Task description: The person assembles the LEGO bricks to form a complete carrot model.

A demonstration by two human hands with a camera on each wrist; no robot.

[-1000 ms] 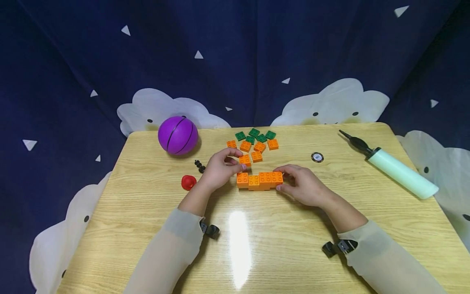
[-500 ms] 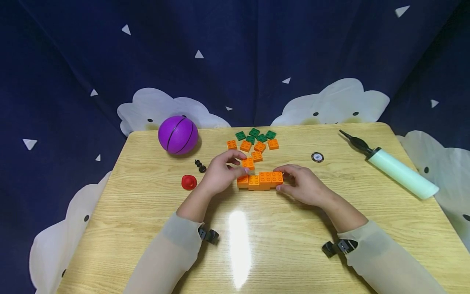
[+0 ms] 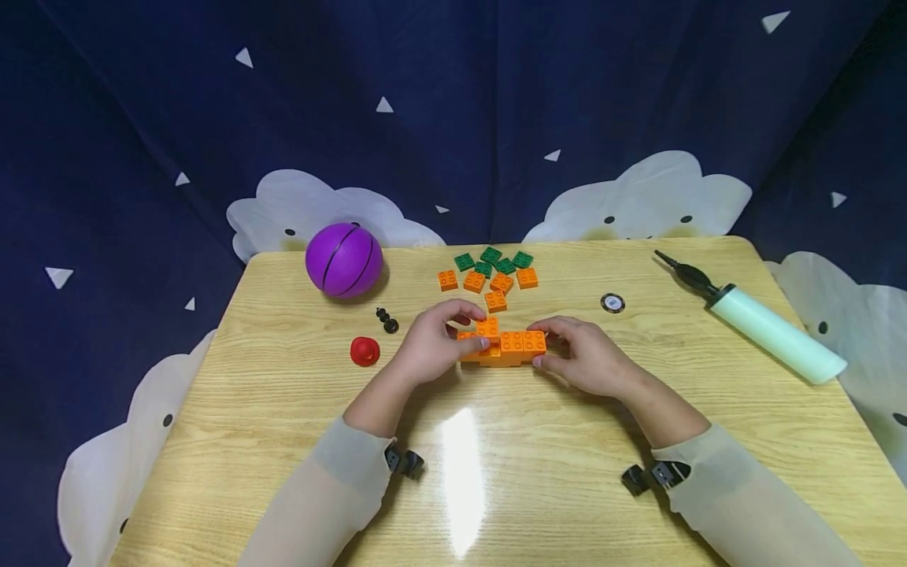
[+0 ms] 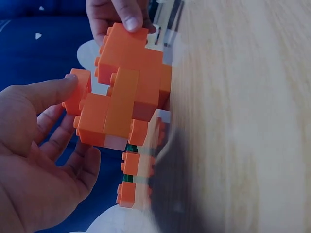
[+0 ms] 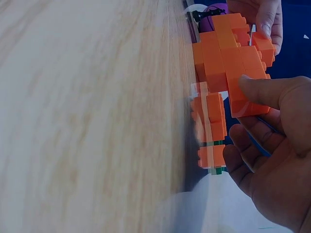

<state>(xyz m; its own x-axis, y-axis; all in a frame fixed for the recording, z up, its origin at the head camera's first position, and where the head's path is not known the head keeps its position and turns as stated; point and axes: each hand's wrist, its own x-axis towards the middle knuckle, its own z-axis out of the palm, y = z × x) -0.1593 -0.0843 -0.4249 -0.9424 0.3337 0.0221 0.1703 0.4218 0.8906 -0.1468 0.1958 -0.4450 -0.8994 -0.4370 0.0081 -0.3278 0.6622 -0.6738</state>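
An orange building-brick structure (image 3: 512,350) stands at the middle of the table, several bricks joined in a stepped row. My left hand (image 3: 439,342) pinches a loose orange brick (image 3: 487,327) between thumb and fingers, just over the structure's left part. In the left wrist view a gap shows between that brick (image 4: 79,92) and the studs below it. My right hand (image 3: 584,358) grips the structure's right end, its thumb (image 5: 260,90) on the near side. From the right wrist, the structure (image 5: 228,63) appears with its underside stepped.
Several loose orange bricks (image 3: 496,301) and green bricks (image 3: 490,255) lie behind the structure. To the left are a purple ball (image 3: 343,261), a red hat-shaped piece (image 3: 364,351) and a small black beaded piece (image 3: 386,320). A round chip (image 3: 612,303) and a pump (image 3: 775,332) lie right.
My left hand has carried the pinched orange brick right and toward me, from behind the structure to above its left part. The right hand has kept its grip on the right end.
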